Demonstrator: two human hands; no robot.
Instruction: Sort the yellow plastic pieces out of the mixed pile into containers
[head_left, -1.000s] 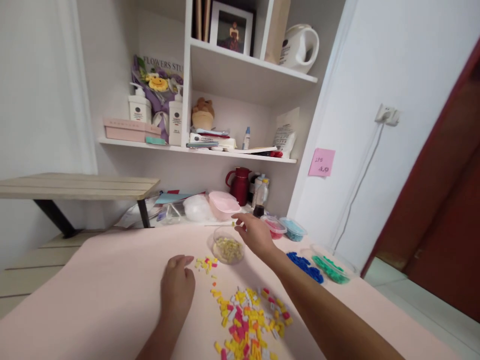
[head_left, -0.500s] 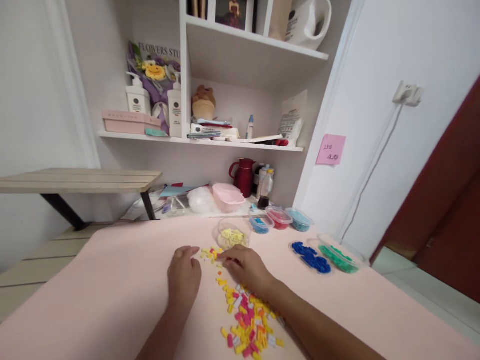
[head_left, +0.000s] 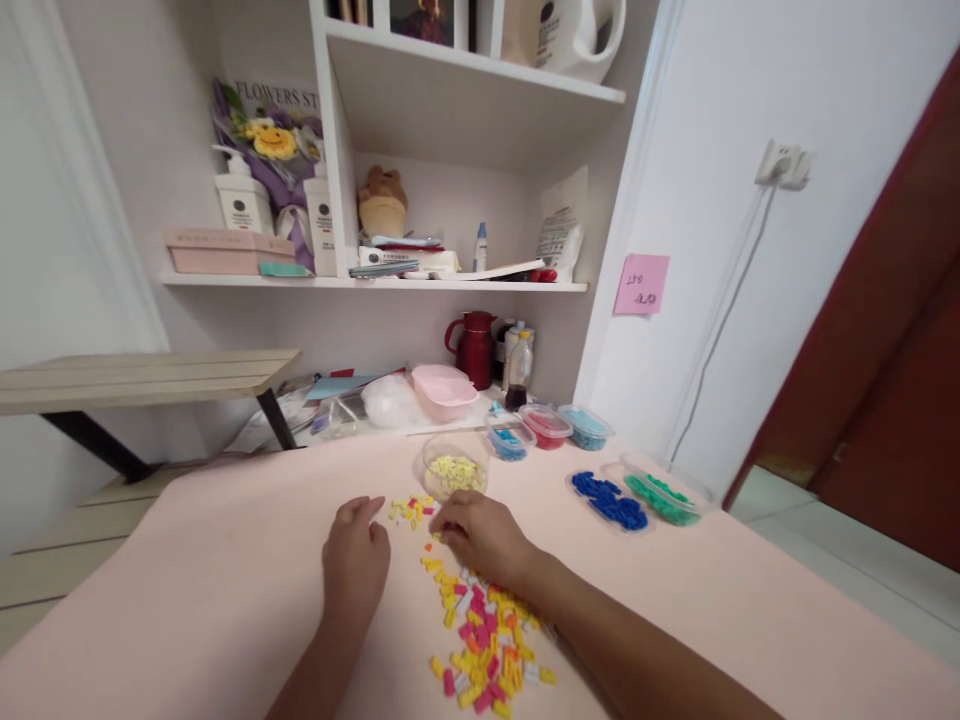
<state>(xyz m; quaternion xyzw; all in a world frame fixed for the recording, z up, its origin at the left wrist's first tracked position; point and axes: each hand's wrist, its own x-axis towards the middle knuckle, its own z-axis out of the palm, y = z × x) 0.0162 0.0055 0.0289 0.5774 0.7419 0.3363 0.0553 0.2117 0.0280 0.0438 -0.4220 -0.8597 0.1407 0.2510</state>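
Looks from the person's head, forward and also downward; sees the pink table point(head_left: 225, 560) from near, and the white shelves point(head_left: 472, 62) from farther, in one single view.

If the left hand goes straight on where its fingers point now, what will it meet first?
The left hand would probably meet the small, mostly yellow pile first, though depth is unclear here.

Both hands point(head_left: 420, 548) low (right's fingers bunched).
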